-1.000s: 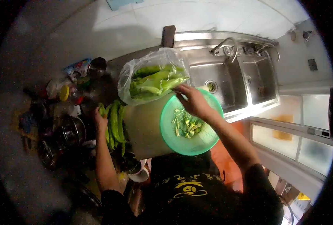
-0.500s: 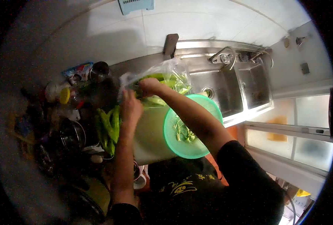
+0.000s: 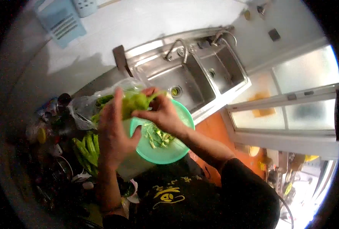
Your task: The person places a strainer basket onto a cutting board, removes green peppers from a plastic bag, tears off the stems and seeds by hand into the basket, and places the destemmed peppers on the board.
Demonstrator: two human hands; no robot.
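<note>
A green pepper (image 3: 135,103) is pinched by its stem end between the fingers and thumb of my right hand (image 3: 160,112). Close on its left, my left hand (image 3: 118,131) is blurred, fingers and thumb apart, its palm beside the pepper. Behind both hands lies a clear plastic bag (image 3: 83,108) with more green peppers in it. Below my right wrist is a turquoise basin (image 3: 163,154) holding green stems and scraps (image 3: 156,136). Several long green peppers (image 3: 86,150) are piled on the left.
A double steel sink (image 3: 196,89) with two faucets is beyond the basin. A dark block (image 3: 120,59) leans at the sink's left end. Jars, a packet (image 3: 47,108) and a pot (image 3: 62,168) crowd the dark left side. A blue rack (image 3: 62,24) hangs on the wall.
Both hands have come back from the bag toward the basin, a green pepper now in my right hand. My left hand has opened. The view has turned, shifting the sink left.
</note>
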